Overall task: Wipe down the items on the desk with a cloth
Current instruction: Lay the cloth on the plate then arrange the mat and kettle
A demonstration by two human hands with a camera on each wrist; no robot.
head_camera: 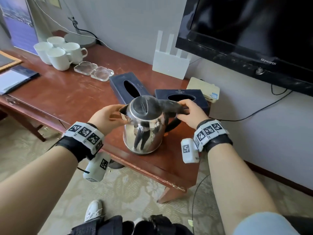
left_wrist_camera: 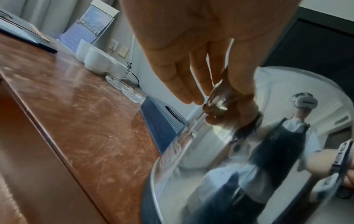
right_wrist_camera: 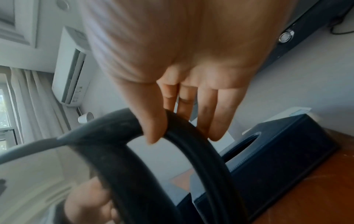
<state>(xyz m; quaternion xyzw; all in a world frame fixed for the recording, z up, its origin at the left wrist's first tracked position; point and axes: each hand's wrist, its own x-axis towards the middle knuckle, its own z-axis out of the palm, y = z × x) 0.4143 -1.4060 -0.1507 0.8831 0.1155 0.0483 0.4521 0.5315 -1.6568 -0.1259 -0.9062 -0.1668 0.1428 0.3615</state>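
L hand (head_camera: 108, 116) is pinching shiny steel kettle (head_camera: 144, 133) at spout; R hand (head_camera: 189, 112) is gripping black curved handle (right_wrist_camera: 191, 136). Polished, prob. slippery; handle's safest hold.

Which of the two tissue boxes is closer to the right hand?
The tissue box on the right, directly behind the right hand on the kettle handle. The other tissue box sits further left, behind the kettle's lid, nearer the glass ashtrays.

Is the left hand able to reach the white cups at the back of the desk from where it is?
Probably yes. The left hand is touching the kettle by its spout, and the white cups stand further back to its left. Only bare desk lies between them, though it would have to let go first.
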